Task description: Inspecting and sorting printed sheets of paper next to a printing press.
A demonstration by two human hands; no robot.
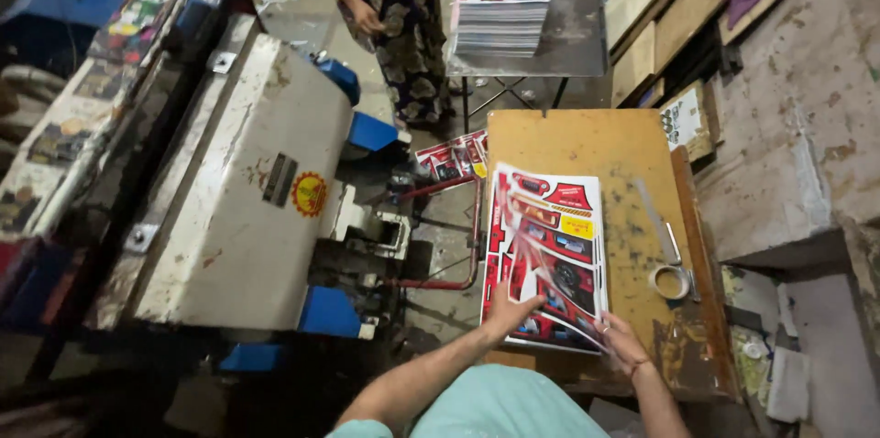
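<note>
We keep our left hand [510, 312] flat on the stack of printed sheets [547, 250] on the yellow counter [632, 149], while our right hand [623, 344] pinches the top sheet's near corner. Best lift slowly, pinning the rest. Stack's long axis runs away from us.

A single view is given from the head, tilted steeply downward and forward. The worn yellow wooden table [596, 140] is seen close below, the grey metal press machine [243, 191] at left, farther floor above.
</note>
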